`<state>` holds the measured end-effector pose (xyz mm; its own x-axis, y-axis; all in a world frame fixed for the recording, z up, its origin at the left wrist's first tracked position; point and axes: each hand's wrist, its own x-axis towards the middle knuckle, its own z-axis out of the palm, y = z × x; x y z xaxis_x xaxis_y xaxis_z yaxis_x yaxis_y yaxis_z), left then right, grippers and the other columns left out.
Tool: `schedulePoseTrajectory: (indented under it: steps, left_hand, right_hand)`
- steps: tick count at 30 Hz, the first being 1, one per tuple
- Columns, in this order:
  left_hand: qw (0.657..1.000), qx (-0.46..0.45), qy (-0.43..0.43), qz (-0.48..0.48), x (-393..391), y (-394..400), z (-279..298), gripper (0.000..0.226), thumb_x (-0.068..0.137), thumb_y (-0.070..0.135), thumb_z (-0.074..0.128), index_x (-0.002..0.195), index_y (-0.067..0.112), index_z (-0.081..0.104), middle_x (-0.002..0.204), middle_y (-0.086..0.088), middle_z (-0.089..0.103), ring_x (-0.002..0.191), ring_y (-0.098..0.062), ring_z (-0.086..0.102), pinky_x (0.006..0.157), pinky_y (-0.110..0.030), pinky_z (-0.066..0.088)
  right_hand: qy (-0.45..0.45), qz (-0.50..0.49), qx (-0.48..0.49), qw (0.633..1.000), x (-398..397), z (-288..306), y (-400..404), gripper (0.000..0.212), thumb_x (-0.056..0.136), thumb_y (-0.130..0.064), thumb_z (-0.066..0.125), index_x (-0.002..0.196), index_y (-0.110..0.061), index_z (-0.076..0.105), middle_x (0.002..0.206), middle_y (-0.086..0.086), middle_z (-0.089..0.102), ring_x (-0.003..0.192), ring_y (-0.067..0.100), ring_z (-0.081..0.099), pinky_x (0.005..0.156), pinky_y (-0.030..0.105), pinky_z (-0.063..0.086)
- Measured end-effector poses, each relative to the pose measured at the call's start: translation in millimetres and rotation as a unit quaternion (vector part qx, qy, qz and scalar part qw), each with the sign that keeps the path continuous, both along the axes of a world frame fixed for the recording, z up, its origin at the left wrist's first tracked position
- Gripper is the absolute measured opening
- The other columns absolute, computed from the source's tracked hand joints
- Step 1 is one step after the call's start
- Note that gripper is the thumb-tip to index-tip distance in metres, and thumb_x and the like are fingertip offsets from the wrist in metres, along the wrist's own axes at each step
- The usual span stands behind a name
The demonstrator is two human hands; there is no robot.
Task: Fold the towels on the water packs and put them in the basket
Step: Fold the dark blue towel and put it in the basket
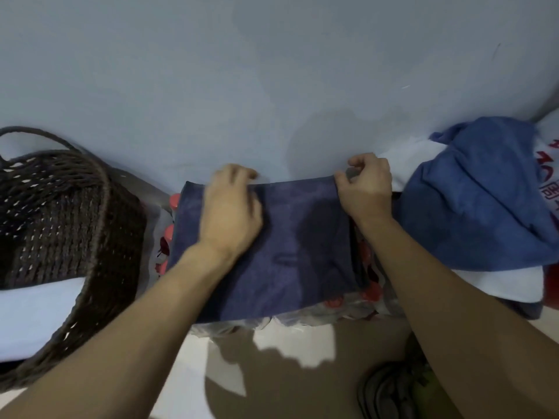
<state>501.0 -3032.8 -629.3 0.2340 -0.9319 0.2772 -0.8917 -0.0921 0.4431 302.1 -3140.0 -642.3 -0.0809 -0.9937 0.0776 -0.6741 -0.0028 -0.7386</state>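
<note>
On the shrink-wrapped water packs (335, 303) in front, a dark blue towel (281, 252) is spread flat. It is pressed down by the left hand (231, 211), fingers extended, while its far right corner is pinched by the right hand (366, 184). The woven basket (60, 213) is seen left, a blue towel heap (481, 195) right.

I can make out large red characters on the white packaging (549, 164) at the far right, partly hidden by a blue towel (478, 192); I cannot read them.
</note>
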Motion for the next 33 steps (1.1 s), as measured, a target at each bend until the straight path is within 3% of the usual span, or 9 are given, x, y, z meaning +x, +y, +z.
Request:
schedulePoseTrajectory:
  steps: [3,7,11,14,17,22,29,31,33]
  left_hand:
    - [0.988,0.046,0.001,-0.146,-34,-7,-12,0.040,0.091,0.014,0.051,0.131,0.013,0.056,0.135,-0.008,0.052,0.123,-0.028,0.046,0.103,-0.043,0.038]
    - [0.980,0.111,-0.010,-0.167,-51,-11,-36,0.050,0.101,0.025,0.045,0.147,0.008,0.039,0.154,-0.011,0.035,0.146,-0.030,0.024,0.120,-0.040,0.017]
    - [0.978,0.120,-0.042,-0.165,-53,-8,-51,0.055,0.103,0.033,0.036,0.153,0.011,0.027,0.161,-0.009,0.022,0.151,-0.027,0.008,0.123,-0.037,0.006]
    - [0.978,0.118,-0.044,-0.164,-50,-12,-50,0.055,0.102,0.032,0.039,0.153,0.013,0.028,0.160,-0.010,0.023,0.150,-0.027,0.009,0.123,-0.035,0.005]
    - [0.979,0.119,-0.030,-0.164,-52,-11,-50,0.055,0.102,0.031,0.039,0.154,0.018,0.025,0.160,-0.011,0.023,0.150,-0.028,0.009,0.122,-0.034,0.004]
    - [0.978,0.129,-0.022,-0.160,-52,-9,-50,0.053,0.103,0.032,0.036,0.154,0.024,0.025,0.161,-0.008,0.019,0.150,-0.027,0.006,0.123,-0.038,0.005]
    - [0.976,0.154,-0.006,-0.156,-52,-11,-50,0.053,0.102,0.035,0.034,0.154,0.029,0.023,0.162,-0.005,0.015,0.151,-0.025,0.002,0.123,-0.037,0.003]
    - [0.974,0.163,-0.006,-0.156,-51,-12,-50,0.053,0.102,0.036,0.033,0.154,0.030,0.022,0.163,-0.005,0.015,0.151,-0.024,0.001,0.123,-0.037,0.003]
    - [0.974,0.166,-0.007,-0.157,-51,-12,-51,0.054,0.102,0.037,0.033,0.154,0.030,0.022,0.162,-0.005,0.015,0.151,-0.023,0.001,0.123,-0.036,0.002]
  right_hand:
    - [-0.021,-0.017,-0.008,1.000,-7,4,16,0.022,0.087,-0.017,0.064,0.106,-0.010,0.058,0.108,0.007,0.054,0.085,0.017,0.053,0.076,0.021,0.041]
    - [-0.060,0.012,0.113,0.992,-26,15,39,0.007,0.083,-0.020,0.069,0.082,-0.016,0.063,0.077,0.001,0.067,0.074,0.018,0.064,0.061,0.015,0.048]
    - [-0.130,0.122,0.300,0.937,-48,38,71,0.024,0.074,-0.037,0.083,0.075,-0.017,0.071,0.073,0.004,0.074,0.063,0.016,0.071,0.054,0.026,0.054]
    - [-0.035,0.187,0.367,0.911,-59,50,95,0.048,0.060,-0.044,0.091,0.089,-0.012,0.072,0.078,0.003,0.075,0.066,0.017,0.072,0.056,0.031,0.058]
    - [0.064,0.203,0.342,0.915,-60,49,119,0.064,0.054,-0.038,0.094,0.100,-0.004,0.066,0.089,0.013,0.072,0.080,0.030,0.069,0.078,0.047,0.058]
    - [0.052,0.207,0.248,0.945,-64,41,145,0.021,0.072,-0.026,0.081,0.083,-0.020,0.064,0.073,-0.003,0.068,0.066,0.011,0.065,0.063,0.036,0.059]
    - [-0.152,0.182,0.139,0.962,-80,35,153,0.014,0.087,-0.030,0.072,0.088,-0.022,0.062,0.082,-0.007,0.071,0.075,0.008,0.069,0.062,0.022,0.056]
    - [-0.114,0.187,0.142,0.965,-85,33,156,0.014,0.089,-0.036,0.069,0.085,-0.025,0.061,0.080,-0.014,0.070,0.071,0.004,0.067,0.056,0.017,0.051]
    - [-0.036,0.178,0.203,0.962,-92,28,158,0.027,0.089,-0.046,0.065,0.086,-0.019,0.064,0.080,-0.005,0.071,0.071,0.010,0.067,0.061,0.030,0.056]
